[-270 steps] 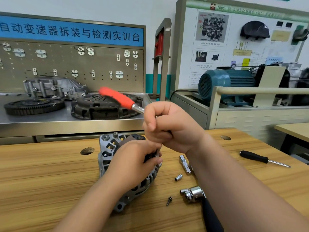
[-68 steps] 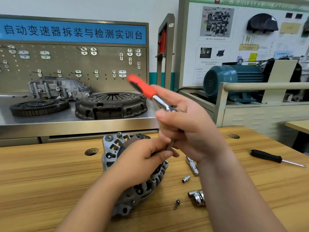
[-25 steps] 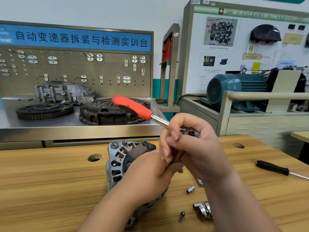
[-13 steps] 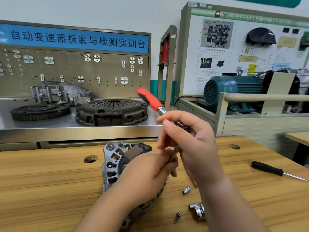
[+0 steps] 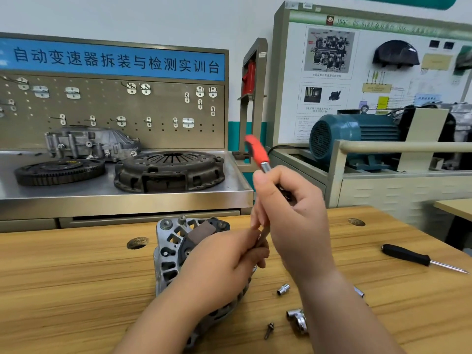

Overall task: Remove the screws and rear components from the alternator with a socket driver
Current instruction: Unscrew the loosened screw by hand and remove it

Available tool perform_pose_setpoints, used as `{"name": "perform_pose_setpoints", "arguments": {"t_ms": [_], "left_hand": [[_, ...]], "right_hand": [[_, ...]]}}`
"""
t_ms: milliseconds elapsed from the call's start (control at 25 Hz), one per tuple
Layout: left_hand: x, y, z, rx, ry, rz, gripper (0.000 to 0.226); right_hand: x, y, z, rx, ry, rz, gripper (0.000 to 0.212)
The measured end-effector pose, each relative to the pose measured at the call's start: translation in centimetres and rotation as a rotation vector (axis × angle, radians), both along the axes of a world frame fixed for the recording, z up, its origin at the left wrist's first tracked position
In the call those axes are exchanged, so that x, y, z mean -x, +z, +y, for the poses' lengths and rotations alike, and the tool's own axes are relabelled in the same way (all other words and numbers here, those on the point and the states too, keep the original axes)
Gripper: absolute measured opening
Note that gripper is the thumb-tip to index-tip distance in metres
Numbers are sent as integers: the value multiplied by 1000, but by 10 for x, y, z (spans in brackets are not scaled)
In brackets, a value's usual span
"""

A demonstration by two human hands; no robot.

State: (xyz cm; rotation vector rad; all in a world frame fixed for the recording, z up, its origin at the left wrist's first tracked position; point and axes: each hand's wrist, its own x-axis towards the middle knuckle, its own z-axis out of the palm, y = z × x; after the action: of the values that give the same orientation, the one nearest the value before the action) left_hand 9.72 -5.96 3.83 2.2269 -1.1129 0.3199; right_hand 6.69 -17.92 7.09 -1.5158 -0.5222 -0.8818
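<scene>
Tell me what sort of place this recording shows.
Likely an automotive training workshop: a grey pegboard of metal tool hooks, a dark round clutch pressure plate on a steel bench, and a white diagram display board.

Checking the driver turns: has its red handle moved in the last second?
Yes, rightward: the red handle overlapped the clutch cover then, now stands clear right of it.

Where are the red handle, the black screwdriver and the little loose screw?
red handle (image 5: pixel 256 152): head view, middle of the red grip.
black screwdriver (image 5: pixel 406 255): head view, middle of its black handle.
little loose screw (image 5: pixel 268 330): head view, on its shank.
</scene>
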Motion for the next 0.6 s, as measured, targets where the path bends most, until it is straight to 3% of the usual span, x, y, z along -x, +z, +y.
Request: {"name": "perform_pose_setpoints", "arguments": {"t_ms": [80,160,240,360,440,520,600], "left_hand": [[2,1,4,20,-33,43,18],[2,1,5,18,-34,64,22],[1,1,2,-22,9,18,23],[3,3,-2,-34,63,-47,28],[4,3,-3,-33,74,-52,31],[4,2,-1,-25,58,-35,29],[4,2,2,-16,33,3,25]], "right_hand": [[3,6,-5,50,470,79,28],[4,9,-7,63,750,132,24],[2,7,-7,25,661,136,26],[0,-2,6,-116,40,20,39],[-2,-6,14,-206,-182,-23,40],[-2,-5,12,-170,-6,22,36],[0,5,3,-51,473,106,29]]}}
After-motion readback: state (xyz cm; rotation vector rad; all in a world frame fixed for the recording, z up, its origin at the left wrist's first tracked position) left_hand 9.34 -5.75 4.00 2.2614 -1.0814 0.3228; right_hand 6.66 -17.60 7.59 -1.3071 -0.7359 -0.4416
